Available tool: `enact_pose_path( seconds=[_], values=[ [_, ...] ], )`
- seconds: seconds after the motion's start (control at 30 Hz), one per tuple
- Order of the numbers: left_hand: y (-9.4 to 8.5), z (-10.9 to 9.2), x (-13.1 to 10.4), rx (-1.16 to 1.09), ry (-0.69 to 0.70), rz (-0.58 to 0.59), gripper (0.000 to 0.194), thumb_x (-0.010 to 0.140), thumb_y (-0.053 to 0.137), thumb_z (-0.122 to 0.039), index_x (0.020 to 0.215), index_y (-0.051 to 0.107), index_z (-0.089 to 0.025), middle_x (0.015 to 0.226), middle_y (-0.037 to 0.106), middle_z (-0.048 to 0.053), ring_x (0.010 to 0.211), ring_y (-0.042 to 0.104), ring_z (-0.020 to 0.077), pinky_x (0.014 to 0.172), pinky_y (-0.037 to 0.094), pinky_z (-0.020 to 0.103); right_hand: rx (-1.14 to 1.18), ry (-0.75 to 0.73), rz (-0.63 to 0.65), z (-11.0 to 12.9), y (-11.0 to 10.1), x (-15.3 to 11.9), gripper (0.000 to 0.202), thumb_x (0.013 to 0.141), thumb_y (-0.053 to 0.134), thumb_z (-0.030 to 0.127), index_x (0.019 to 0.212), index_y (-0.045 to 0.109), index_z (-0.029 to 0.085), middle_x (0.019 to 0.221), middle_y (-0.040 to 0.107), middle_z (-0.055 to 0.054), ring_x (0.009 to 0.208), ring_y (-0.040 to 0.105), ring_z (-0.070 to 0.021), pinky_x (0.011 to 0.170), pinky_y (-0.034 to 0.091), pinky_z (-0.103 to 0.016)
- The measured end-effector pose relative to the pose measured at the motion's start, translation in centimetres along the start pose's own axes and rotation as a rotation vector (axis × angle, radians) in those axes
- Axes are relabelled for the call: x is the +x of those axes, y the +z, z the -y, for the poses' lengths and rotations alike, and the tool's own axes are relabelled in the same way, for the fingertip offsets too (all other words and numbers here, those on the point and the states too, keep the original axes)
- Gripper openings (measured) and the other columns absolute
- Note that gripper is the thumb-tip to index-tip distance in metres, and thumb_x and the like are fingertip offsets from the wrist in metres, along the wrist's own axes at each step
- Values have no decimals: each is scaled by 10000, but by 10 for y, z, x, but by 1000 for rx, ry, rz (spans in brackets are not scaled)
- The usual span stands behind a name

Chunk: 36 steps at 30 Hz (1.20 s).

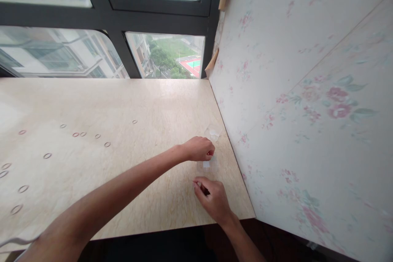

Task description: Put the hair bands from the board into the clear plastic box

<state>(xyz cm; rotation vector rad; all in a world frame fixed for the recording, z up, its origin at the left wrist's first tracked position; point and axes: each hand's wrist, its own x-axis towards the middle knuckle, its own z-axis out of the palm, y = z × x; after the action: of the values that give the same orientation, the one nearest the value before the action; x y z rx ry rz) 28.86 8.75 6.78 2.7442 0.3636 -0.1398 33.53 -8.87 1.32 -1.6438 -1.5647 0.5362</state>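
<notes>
My left hand (199,148) reaches across to the right end of the stone sill, its fingers curled down and closed. Whatever lies inside them is hidden. Just below it is a small clear plastic box (206,168), with something white showing in it. On the near side of that box, my right hand (213,196) has thumb and forefinger pinched together; I cannot make out anything between them. Beyond my left hand lies another clear plastic piece (214,130), close to the wall.
Several thin rings, like rubber bands, are scattered over the left of the sill (172,106), one ring (134,121) farther right than the others. A flowered wall (294,131) bounds the right side. Dark-framed windows (166,20) stand behind. A grey cable (18,240) lies at lower left.
</notes>
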Motion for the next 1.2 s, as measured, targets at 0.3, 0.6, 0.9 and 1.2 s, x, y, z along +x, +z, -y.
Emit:
enact_pose_path(
  seconds=[0.3,0.6,0.9,1.2],
  values=[
    [-4,2,-2,-28,20,9,131,771,554,-201,689,656,-194,764,668,36,662,559,145,539,293,261,3,-2,-9,-1,0,1,227,885,497,287,891,698,179,538,618,17,454,547,-108,507,406,-210],
    [0,2,0,-46,42,-4,124,808,562,-199,751,673,-195,822,676,37,709,576,150,563,318,258,-13,-3,-15,-1,1,0,231,887,498,294,893,697,179,533,611,19,457,549,-110,508,403,-212],
    [-4,7,-15,-158,-14,-85,94,774,551,-184,747,640,-179,797,656,30,689,552,140,577,336,257,-31,0,-9,-2,1,-1,247,895,488,310,888,699,180,514,590,23,444,529,-105,491,406,-206],
    [24,24,-77,-283,-262,-285,48,725,519,-198,701,554,-177,720,594,19,623,489,133,570,336,259,-85,-30,-5,-2,1,-3,294,916,472,352,871,697,168,498,533,32,438,487,-96,488,392,-195]
  ],
)
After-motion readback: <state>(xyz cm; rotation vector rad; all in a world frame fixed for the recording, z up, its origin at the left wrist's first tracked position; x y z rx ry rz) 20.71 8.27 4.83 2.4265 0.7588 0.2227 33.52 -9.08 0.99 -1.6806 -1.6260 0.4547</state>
